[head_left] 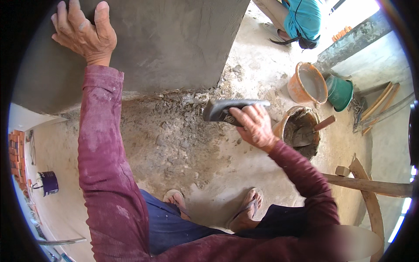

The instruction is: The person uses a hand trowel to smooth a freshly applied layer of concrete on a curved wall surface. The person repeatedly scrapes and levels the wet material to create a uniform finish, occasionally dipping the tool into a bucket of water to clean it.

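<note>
So the float [227,109] was in the right hand [255,126], fingers wrapped over its handle, dark flat blade sticking out to the left of the knuckles and held above the rubble [183,122] on the floor. Couldn't tell if the blade touched anything. Just right of that hand sat a mortar bucket [286,126], crusty orange rim, with a trowel [312,131] lying in it, wooden handle poking out over the far side. Further out beyond that hand were an orange bucket [307,83] and a green bucket [340,92], touching each other, next to a concrete ledge [353,39].

Left hand [85,30] was spread flat, fingers wide, pressed on the grey plastered wall [166,43], holding nothing. The wall ran from that hand across to above the float. Well below that hand, off by the left rim, was a small dark pot [49,182] and a stack of red bricks [16,153].

Under the right forearm were two feet in sandals [251,209] on the dusty floor, and some curved wooden pieces [371,192] lay to the right of the elbow. Another person in a teal shirt [303,17] was crouched far beyond the buckets.
</note>
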The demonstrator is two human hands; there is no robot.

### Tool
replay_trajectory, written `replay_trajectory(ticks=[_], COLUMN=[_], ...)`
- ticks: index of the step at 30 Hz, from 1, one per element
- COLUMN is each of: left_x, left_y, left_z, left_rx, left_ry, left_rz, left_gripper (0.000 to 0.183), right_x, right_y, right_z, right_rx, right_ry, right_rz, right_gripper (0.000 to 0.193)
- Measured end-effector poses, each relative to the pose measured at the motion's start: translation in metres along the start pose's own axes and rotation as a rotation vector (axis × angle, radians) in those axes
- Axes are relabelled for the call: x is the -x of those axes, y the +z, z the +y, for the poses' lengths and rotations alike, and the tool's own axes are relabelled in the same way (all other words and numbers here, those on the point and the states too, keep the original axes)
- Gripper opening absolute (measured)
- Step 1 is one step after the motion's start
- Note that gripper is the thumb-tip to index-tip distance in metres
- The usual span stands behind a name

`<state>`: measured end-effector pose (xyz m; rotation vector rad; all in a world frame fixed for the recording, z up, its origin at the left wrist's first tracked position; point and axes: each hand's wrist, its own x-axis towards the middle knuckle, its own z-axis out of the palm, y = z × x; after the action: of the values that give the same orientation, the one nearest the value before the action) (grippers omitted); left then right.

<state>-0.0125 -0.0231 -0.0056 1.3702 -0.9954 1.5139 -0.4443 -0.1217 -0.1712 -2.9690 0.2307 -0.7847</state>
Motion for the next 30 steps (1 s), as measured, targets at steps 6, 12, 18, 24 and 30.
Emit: replay_trajectory(ticks=[6,12,18,24,30], left_x=[-0.008,-0.002,-0.003,-0.005,-0.006], left_y=[-0.001,-0.008,-0.001,-0.007,-0.002], left_z=[-0.024,-0.070,-0.059,-0.071,-0.048], left_rx=[-0.043,-0.354,-0.313,-0.296,-0.218], left_ry=[0.139,0.431,0.393,0.468,0.343], left_rz=[0.093,-0.032,0.049,0.018,0.043], left_gripper=[0.059,0.030,0.017,0.015,0.016], right_x=[0.021,0.007,-0.003,-0.021,-0.024], right_y=[0.078,0.084,0.084,0.072,0.072], right_z=[-0.010,0.008,0.008,0.004,0.012], right_rx=[0.119,0.161,0.153,0.152,0.170], right_ry=[0.156,0.150,0.142,0.168,0.204], right_rz=[0.162,0.178,0.233,0.310,0.310], right_gripper=[0.065,0.069,0.071,0.070,0.069])
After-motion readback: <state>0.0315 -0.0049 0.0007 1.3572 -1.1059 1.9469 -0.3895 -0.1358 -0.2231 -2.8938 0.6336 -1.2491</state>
